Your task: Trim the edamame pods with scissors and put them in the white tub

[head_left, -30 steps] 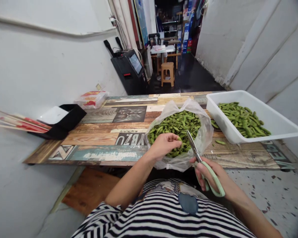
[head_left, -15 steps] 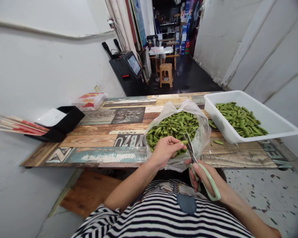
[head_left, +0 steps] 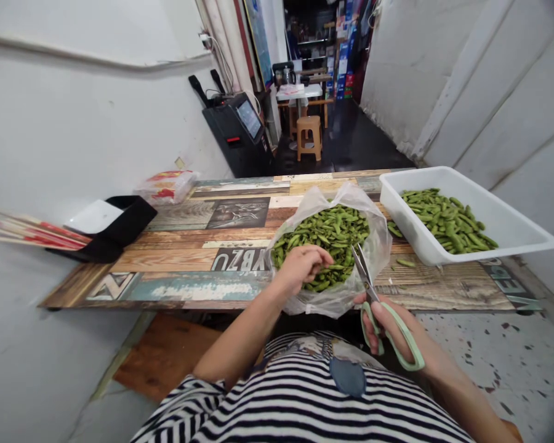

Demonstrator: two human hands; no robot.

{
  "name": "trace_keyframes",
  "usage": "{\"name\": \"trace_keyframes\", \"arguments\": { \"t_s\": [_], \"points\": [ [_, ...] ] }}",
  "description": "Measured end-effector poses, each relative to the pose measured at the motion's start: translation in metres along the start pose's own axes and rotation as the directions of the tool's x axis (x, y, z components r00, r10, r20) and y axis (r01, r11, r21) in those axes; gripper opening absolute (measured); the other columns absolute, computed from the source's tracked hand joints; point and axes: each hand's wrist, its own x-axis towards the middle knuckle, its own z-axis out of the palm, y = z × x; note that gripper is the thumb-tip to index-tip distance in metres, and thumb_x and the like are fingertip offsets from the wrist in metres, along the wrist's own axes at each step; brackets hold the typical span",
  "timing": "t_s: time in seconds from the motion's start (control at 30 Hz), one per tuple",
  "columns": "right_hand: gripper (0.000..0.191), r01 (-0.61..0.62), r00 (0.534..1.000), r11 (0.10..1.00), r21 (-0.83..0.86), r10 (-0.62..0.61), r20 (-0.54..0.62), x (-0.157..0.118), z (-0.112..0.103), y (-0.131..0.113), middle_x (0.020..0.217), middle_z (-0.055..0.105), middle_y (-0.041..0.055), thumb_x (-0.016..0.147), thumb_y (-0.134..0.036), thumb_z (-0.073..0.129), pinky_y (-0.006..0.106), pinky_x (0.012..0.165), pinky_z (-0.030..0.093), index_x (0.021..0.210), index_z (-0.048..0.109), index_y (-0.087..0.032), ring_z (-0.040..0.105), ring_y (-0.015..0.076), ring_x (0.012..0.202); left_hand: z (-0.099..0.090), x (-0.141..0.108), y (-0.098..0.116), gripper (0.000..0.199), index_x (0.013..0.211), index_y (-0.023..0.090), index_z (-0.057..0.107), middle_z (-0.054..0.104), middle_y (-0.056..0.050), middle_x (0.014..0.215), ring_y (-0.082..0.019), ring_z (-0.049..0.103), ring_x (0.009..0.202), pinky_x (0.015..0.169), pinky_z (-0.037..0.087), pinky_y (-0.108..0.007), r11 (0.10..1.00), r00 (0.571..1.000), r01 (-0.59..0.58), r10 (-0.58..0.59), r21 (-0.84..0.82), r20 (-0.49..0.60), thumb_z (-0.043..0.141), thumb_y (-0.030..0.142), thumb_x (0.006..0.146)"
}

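Note:
Green pods (head_left: pixel 339 227) fill a clear plastic bag (head_left: pixel 379 237) that lies open on the patterned wooden table (head_left: pixel 175 261). Over the left part of the pods is my left hand (head_left: pixel 301 267), its fingers curled and close together; whether a pod is between the fingertips is too small to tell. My right hand (head_left: pixel 397 323) holds scissors (head_left: pixel 404 344) with pale green handles, the blades slightly apart and pointing up over the bag's right side. More pods (head_left: pixel 447 221) lie in a white tub (head_left: pixel 521 237) at the right.
A few loose pods (head_left: pixel 405 263) lie between bag and tub. At the left are a black holder (head_left: pixel 136 218) with red-and-white chopsticks (head_left: pixel 41 234) and a plastic packet (head_left: pixel 166 187). Behind the table stand a black touchscreen machine (head_left: pixel 240 135) and a stool (head_left: pixel 309 136).
My left hand has moved slightly left, and the pod it held at the blades is no longer seen there. My right hand has shifted a little right with the scissors.

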Motion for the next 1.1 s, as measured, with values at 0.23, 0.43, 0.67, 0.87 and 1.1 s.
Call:
{"name": "trace_keyframes", "arguments": {
  "t_s": [0.23,0.43,0.67,0.87,1.1],
  "points": [
    [0.046,-0.037,0.999,0.997,-0.061,0.037,-0.01,-0.004,0.001,-0.003,0.065,0.048,-0.0038,0.093,-0.055,0.039,0.027,0.053,0.043,0.116,0.046,-0.016,0.05,0.0133,0.053,0.025,0.002,-0.012,0.023,0.092,0.02,0.072,0.071,-0.008,0.093,-0.021,0.063,0.091,0.079,0.046,-0.03,0.385,0.977,-0.17,0.185,0.907,0.104,0.052,0.021,0.082],
    [0.049,-0.054,0.999,0.963,-0.264,0.052,-0.017,-0.007,-0.005,-0.001,0.066,0.053,-0.0024,0.093,-0.055,0.04,0.027,0.057,0.043,0.122,0.048,-0.017,0.054,0.0149,0.06,0.015,0.006,-0.004,0.016,0.086,0.018,0.071,0.068,-0.005,0.089,-0.016,0.061,0.084,0.077,0.045,-0.026,0.59,0.954,-0.217,0.298,0.777,0.04,0.06,0.026,0.078],
    [0.045,-0.027,0.999,0.927,-0.374,0.016,-0.031,0.0,-0.004,-0.007,0.062,0.056,-0.0011,0.09,-0.052,0.047,0.025,0.053,0.044,0.119,0.057,-0.019,0.056,0.0162,0.057,0.009,-0.002,-0.001,0.018,0.076,0.015,0.072,0.063,-0.002,0.063,-0.011,0.051,0.056,0.056,0.038,-0.022,0.833,0.978,-0.191,0.205,0.52,0.031,0.064,0.031,0.073],
    [0.032,0.005,0.999,0.937,-0.349,-0.02,-0.039,0.003,-0.005,-0.008,0.053,0.054,-0.0032,0.085,-0.046,0.058,0.022,0.044,0.04,0.104,0.062,-0.021,0.051,0.0138,0.045,0.01,-0.007,0.0,0.018,0.072,0.014,0.07,0.063,-0.003,0.064,-0.013,0.054,0.063,0.053,0.037,-0.02,0.922,0.985,-0.171,0.167,0.349,0.041,0.07,0.032,0.068],
    [0.044,-0.025,1.0,0.983,-0.183,0.022,-0.021,0.002,0.002,-0.006,0.053,0.049,-0.0049,0.09,-0.055,0.045,0.023,0.044,0.04,0.111,0.054,-0.017,0.048,0.0126,0.044,0.011,-0.009,0.006,0.03,0.078,0.014,0.057,0.054,0.004,0.056,-0.001,0.028,0.039,0.04,0.018,-0.017,0.999,0.991,0.052,-0.051,-0.008,0.122,0.073,0.035,0.066]
  ]
}}
